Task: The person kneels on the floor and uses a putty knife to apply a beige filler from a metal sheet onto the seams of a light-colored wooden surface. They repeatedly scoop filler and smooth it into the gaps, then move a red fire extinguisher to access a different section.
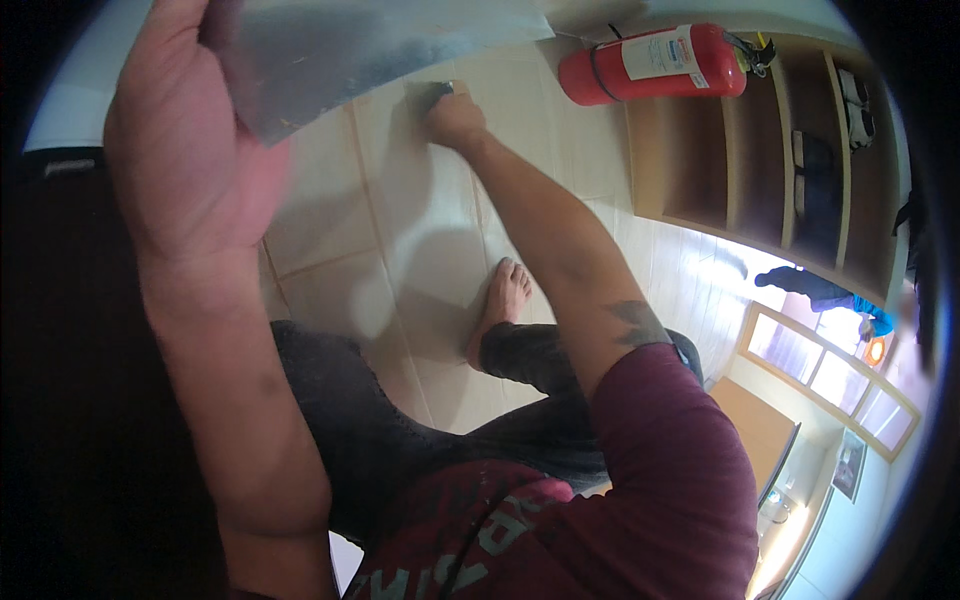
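My left hand [185, 150] is raised close at the upper left, its palm side showing and its fingertips cut off by the top edge. It grips a grey, metal-looking sheet [350, 60] by the side near its corner. Farther down, my right arm reaches out over the tiled floor [320, 215]. At its end my right hand [457, 120] is closed round a small dark thing [435, 95] held at floor level. Most of that thing is hidden by the fingers, so its kind does not show.
A red fire extinguisher [650, 65] is at the upper right, beside a wooden shelf unit [680, 150] with shoes [857, 110] in it. My bare foot [505, 295] rests on the tiles. Something large and black [80, 350] fills the left side. A person [820, 290] is far off at right.
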A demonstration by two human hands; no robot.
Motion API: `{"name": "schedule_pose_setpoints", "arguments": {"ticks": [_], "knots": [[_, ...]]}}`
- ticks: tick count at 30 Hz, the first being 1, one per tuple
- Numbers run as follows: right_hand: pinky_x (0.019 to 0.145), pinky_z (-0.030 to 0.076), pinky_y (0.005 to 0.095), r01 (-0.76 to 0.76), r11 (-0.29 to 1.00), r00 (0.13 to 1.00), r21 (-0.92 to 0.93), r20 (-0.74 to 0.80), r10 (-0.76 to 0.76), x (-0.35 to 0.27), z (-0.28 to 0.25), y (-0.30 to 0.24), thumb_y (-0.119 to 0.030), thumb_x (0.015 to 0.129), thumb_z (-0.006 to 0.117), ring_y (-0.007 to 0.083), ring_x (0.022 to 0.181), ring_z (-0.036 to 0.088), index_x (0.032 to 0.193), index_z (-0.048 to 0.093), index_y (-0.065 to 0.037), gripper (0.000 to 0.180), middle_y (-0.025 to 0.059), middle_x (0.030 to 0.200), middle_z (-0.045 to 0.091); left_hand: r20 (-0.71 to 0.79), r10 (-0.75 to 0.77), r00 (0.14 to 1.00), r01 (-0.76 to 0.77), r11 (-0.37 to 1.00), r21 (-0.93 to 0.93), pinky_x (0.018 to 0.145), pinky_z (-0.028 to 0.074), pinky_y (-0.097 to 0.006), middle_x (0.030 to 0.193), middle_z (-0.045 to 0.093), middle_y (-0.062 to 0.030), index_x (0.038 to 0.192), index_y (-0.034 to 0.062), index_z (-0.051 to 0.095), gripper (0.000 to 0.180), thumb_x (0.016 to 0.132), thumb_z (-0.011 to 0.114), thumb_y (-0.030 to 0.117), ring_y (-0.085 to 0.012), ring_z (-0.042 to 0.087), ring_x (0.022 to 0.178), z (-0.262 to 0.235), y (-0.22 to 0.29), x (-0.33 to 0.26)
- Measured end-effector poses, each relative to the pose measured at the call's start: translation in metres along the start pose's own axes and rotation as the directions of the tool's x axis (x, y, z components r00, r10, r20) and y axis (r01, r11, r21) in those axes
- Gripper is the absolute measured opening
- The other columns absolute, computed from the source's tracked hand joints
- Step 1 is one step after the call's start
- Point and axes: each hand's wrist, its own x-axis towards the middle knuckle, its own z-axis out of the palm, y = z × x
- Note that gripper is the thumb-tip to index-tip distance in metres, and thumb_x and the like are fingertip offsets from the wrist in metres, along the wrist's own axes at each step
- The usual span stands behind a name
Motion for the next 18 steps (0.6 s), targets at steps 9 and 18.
{"name": "schedule_pose_setpoints", "arguments": {"ticks": [9,18], "knots": [[0.087,0.059,0.0471,0.239,0.913,0.938,-0.331,-0.164,-0.306,0.064,0.008,-0.003,-0.025,0.089,0.064,0.0352,0.098,0.075,0.105,0.078,-0.004,0.03,0.0199,0.105,0.076,-0.397,-0.194,0.897,0.256,0.961,0.108,0.112,0.046,-0.045,0.137,0.065,-0.0114,0.141,0.0028,0.059,0.038,0.108,0.055,0.02,-0.025,0.061,0.128,-0.04,0.051,0.014],[0.088,0.06,0.0454,0.397,0.821,0.913,-0.409,0.09,-0.397,0.088,-0.025,-0.013,-0.032,0.089,0.068,0.034,0.101,0.075,0.105,0.079,-0.008,0.031,0.0173,0.107,0.077,-0.442,-0.074,0.894,0.244,0.907,0.342,0.117,0.043,-0.045,0.146,0.06,-0.0136,0.146,0.002,0.055,0.042,0.111,0.049,0.025,-0.0262,0.057,0.136,-0.064,0.061,0.0]]}}
